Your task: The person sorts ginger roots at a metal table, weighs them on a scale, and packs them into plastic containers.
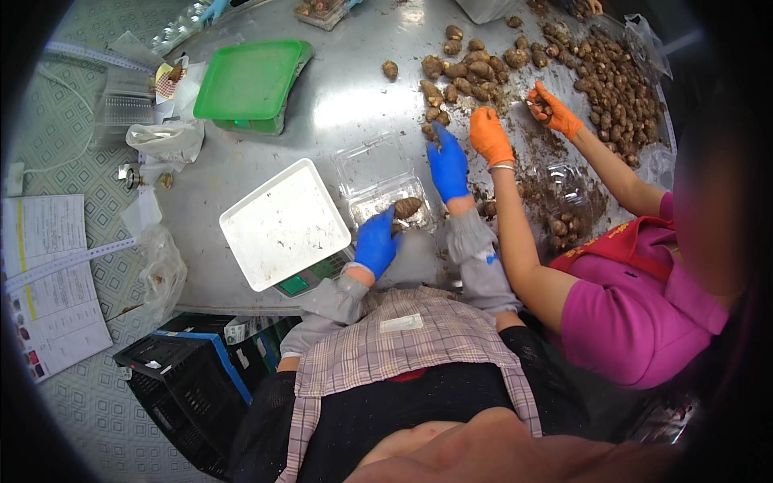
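Note:
My left hand, in a blue glove, is at the near left edge of a clear plastic clamshell box. Its fingertips reach the end of a brown taro corm in the box; whether they grip it is hidden. The box's clear lid lies folded back on the far side. My right hand, also blue-gloved, stretches forward with fingers apart. Its fingertips are at small taro corms on the near left edge of a loose group.
Left of the box stands a scale with a white tray; a green-topped scale is farther back. Close on my right, a co-worker's orange-gloved hands work over the soiled metal table. A big taro heap lies beyond. Black crates stand below left.

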Demonstrator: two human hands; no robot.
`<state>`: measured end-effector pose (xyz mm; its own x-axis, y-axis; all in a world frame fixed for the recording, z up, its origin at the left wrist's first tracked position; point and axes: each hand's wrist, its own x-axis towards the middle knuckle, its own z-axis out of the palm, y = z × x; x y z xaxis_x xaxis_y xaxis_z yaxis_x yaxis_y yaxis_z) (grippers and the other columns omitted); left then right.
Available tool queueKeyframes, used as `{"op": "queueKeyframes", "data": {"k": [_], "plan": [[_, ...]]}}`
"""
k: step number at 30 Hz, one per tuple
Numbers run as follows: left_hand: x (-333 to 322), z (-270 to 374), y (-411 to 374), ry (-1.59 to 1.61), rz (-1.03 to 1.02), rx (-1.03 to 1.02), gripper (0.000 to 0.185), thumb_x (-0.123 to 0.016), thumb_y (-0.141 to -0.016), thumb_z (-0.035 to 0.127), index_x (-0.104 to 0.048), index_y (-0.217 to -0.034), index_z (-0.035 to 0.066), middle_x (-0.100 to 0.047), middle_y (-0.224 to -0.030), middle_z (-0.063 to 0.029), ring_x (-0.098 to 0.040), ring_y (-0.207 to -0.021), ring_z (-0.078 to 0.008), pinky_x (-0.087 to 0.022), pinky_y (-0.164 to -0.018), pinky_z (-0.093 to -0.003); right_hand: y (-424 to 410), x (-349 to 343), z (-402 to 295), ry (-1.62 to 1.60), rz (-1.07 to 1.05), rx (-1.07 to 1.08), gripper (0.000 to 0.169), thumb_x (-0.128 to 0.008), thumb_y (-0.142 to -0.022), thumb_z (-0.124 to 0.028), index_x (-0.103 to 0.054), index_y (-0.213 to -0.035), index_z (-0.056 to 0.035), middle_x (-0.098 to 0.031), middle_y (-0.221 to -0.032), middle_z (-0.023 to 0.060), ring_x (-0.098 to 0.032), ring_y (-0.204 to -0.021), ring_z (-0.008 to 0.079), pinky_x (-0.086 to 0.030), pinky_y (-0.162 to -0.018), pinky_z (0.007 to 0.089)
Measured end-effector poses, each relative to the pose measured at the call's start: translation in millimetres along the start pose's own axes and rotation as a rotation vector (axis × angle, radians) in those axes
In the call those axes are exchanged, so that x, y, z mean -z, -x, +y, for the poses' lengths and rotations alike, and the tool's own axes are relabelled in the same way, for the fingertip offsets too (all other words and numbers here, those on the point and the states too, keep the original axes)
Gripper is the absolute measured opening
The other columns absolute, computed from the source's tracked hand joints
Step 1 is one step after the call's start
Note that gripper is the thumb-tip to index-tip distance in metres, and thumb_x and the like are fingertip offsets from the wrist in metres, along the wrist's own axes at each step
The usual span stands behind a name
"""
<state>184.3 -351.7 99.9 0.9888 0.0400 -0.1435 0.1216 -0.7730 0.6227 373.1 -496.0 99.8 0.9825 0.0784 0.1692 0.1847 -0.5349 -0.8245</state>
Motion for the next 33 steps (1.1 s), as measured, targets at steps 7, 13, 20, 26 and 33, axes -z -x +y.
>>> {"op": "queueKeyframes", "data": {"k": [7,13,20,26,33], "plan": [[6,5,7,0.203,0.109,-0.026,0.053,-0.067,-0.082,0.01,-0.054,-0.133,0.002,-0.06,-0.124,-0.0224,-0.057,-0.114,-0.0409,-0.046,-0.098,-0.0476,-117,-47,18,0.681,-0.016,-0.033,0.056,-0.074,-0.08,-0.032,-0.061,-0.128,-0.007,-0.065,-0.12,0.0182,-0.063,-0.109,0.034,-0.051,-0.091,0.0447],[33,26,-7,0.687,0.139,0.16,0.051,-0.067,-0.09,0.018,-0.054,-0.138,0.005,-0.061,-0.127,-0.0169,-0.063,-0.109,-0.0312,-0.049,-0.095,-0.0375,-117,-27,17,0.166,-0.102,-0.172,0.047,-0.069,-0.086,-0.034,-0.066,-0.123,-0.0058,-0.071,-0.102,0.0096,-0.066,-0.091,0.0258,-0.051,-0.082,0.0383],[68,65,-42,1.357,-0.04,0.326,0.052,-0.055,-0.101,0.026,-0.044,-0.145,0.001,-0.06,-0.128,-0.0096,-0.06,-0.111,-0.0173,-0.046,-0.098,-0.0322,42,54,-36,-0.853,-0.434,-0.421,0.042,-0.059,-0.099,-0.032,-0.065,-0.123,0.002,-0.068,-0.099,0.0021,-0.057,-0.08,0.0082,-0.045,-0.067,0.024],[27,81,-39,1.283,-0.128,0.193,0.046,-0.062,-0.097,0.02,-0.052,-0.136,-0.003,-0.063,-0.122,-0.0076,-0.06,-0.109,-0.0155,-0.047,-0.097,-0.0301,106,84,-47,-0.665,-0.205,-0.518,0.033,-0.06,-0.099,-0.027,-0.07,-0.116,-0.0008,-0.07,-0.093,0.0024,-0.058,-0.074,0.0079,-0.046,-0.062,0.024],[0,82,-25,0.994,-0.036,0.186,0.051,-0.075,-0.088,0.018,-0.058,-0.132,-0.001,-0.068,-0.113,-0.0078,-0.065,-0.098,-0.0153,-0.053,-0.087,-0.0319,127,105,-24,-0.568,-0.068,-0.457,0.019,-0.067,-0.091,-0.013,-0.073,-0.105,-0.0019,-0.07,-0.093,0.0048,-0.062,-0.087,0.0131,-0.049,-0.077,0.0258]]}}
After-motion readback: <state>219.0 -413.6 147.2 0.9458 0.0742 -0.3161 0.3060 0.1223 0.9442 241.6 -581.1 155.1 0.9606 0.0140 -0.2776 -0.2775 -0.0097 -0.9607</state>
